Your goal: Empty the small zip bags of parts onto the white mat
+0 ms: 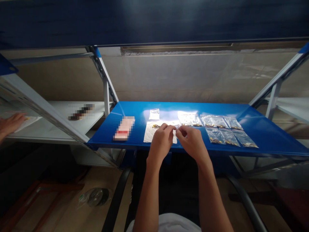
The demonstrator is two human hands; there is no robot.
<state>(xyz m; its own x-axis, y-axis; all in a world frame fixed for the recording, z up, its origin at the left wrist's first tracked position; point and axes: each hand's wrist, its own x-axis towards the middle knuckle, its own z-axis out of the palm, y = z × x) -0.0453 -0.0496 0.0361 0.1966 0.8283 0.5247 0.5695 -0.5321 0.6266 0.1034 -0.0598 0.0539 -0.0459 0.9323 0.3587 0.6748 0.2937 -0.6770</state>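
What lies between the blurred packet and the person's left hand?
The head view shows a flat whitish bag or sheet, its edge reaching the left hand.

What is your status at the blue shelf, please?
Left hand, right hand together, fingers pinching a small pale item. Clear plastic bags of small yellow parts on blue metal shelf.

Hands in view: three. Two are the wearer's, the left hand (161, 143) and the right hand (191, 143); the third, a co-worker's hand (12, 123), enters at the left edge. Filled plastic bags (214, 135) on the blue shelf (270, 137): eight, five in the rear row and three in the front row. Empty clear plastic bag (154, 114): one. White sheet (150, 132) beneath the hands: one. Pixelated objects (124, 128): two. White shelves (55, 109): two. Black chair armrests (116, 199): two. Round wrapped object (95, 197) on the floor: one
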